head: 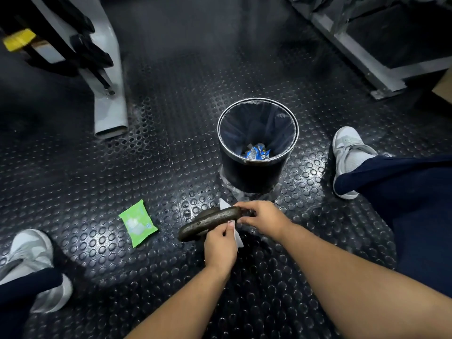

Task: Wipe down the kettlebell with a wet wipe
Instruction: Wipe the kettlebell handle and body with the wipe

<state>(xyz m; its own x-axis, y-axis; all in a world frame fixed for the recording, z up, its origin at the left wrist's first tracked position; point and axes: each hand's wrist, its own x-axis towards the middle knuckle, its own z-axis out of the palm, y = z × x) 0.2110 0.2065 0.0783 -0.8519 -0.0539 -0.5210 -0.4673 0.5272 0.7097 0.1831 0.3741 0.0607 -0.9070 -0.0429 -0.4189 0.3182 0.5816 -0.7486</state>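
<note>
Kettlebell [210,222]: my right hand [260,217] is gripping its handle, fingers curled. Wet wipe [238,239]: my left hand [220,244] is pinching it against the handle.

Legible text: none. Flat green plastic wet-wipe packet [138,223], lying on the studded black rubber floor [73,187], is showing pale print too small and blurred to read. Crumpled blue-and-white wrappers [256,152], sitting inside the round black lined bin [252,177], are showing markings that are likewise unreadable.
</note>
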